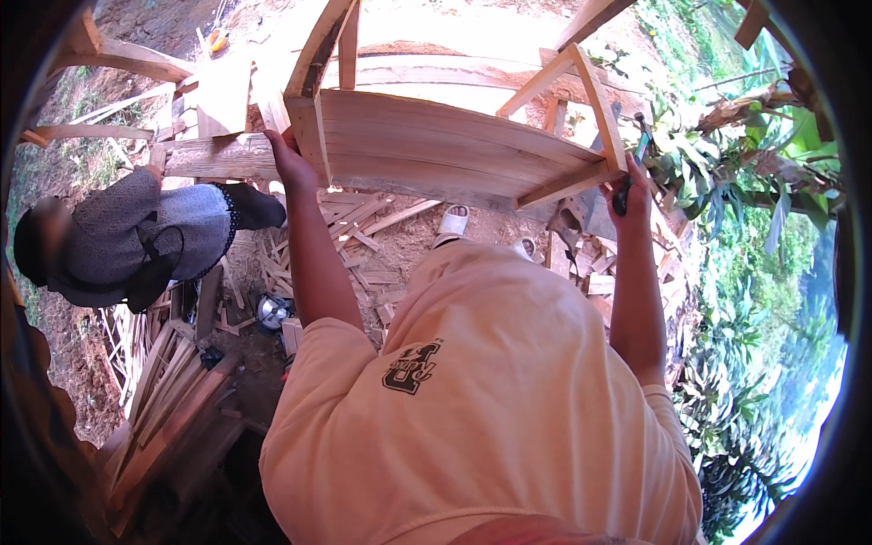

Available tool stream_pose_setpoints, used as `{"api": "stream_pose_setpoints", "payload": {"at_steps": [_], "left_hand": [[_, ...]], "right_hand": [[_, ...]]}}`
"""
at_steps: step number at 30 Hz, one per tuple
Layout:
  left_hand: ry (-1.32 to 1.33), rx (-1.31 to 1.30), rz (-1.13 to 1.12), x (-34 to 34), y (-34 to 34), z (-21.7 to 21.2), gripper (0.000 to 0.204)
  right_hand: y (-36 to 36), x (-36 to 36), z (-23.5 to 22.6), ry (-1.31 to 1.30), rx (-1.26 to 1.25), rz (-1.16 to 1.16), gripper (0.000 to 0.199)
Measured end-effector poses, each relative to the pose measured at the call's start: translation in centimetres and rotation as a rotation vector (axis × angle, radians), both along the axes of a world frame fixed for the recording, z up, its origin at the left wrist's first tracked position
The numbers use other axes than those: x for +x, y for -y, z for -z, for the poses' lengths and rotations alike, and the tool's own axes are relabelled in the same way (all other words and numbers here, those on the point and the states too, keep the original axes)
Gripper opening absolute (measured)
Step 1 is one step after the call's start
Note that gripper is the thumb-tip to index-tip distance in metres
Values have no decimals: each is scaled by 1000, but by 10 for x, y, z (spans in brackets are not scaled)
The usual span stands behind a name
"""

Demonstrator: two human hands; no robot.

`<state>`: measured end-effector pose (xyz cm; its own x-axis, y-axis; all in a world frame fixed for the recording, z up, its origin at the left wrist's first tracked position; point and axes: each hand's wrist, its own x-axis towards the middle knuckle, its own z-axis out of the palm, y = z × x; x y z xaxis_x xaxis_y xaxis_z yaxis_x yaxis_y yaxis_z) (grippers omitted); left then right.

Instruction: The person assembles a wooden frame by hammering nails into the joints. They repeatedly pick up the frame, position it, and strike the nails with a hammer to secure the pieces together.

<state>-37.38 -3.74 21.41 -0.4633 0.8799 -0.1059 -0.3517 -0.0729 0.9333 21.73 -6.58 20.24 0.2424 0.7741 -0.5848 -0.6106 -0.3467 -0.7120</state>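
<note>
In front of me is a wooden frame (436,136) with a panel of pale planks and upright posts at both ends. My left hand (292,163) is closed on the lower corner of its left end post. At the opposite end, my right hand (633,193) is wrapped around a hammer (644,145) with a black grip and teal shaft. That hand also presses against the frame's right corner. The hammer's head points up and away from me, beside the frame. Parts of my fingers are hidden behind the wood.
A person (154,241) in a grey top bends at the left, near a long plank (222,156). Wood offcuts (350,222) litter the ground around my white sandals (454,219). Stacked timber (168,409) lies lower left. Green plants (754,300) line the right side.
</note>
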Motion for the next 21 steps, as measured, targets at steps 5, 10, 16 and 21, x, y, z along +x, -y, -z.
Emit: {"api": "stream_pose_setpoints", "payload": {"at_steps": [5, 10, 16, 21], "left_hand": [[-132, -80, -64, -36, 12, 79, 44], [-69, -213, -26, -43, 7, 115, 38], [-83, -229, -4, -45, -21, 153, 43], [71, 170, 573, -36, -3, 134, 25]], "right_hand": [[7, -27, -43, 17, 48, -88, 21], [18, -27, -37, -49, 57, 0, 19], [44, -55, -45, -199, 279, 60, 18], [82, -57, -4, -219, 238, 133, 31]]}}
